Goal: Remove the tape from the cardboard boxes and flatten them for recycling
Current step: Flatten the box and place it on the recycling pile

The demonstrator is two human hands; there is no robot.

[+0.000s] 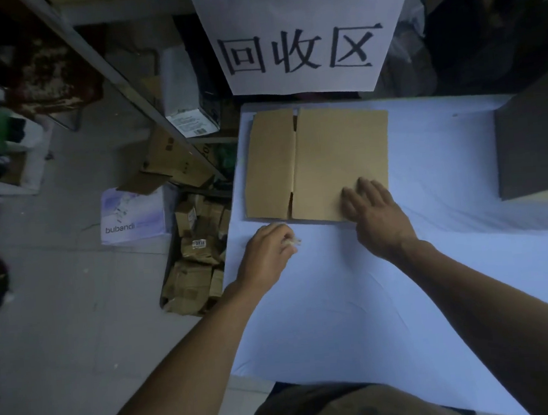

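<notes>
R hand (375, 218): open, fingers flat on flattened cardboard box (318, 162), near edge.
L hand (267, 253): curled round wad of tape (294, 241), on surface (337, 300).

A big white paper sign (299, 33) at the top middle of the frame has three black characters: 回收区. Lower left of it, on the floor, a white and purple box (133, 215) says "bubandi". A small white sticker (199, 243) on the brown boxes beside it shows numbers too blurry to read for sure.
</notes>
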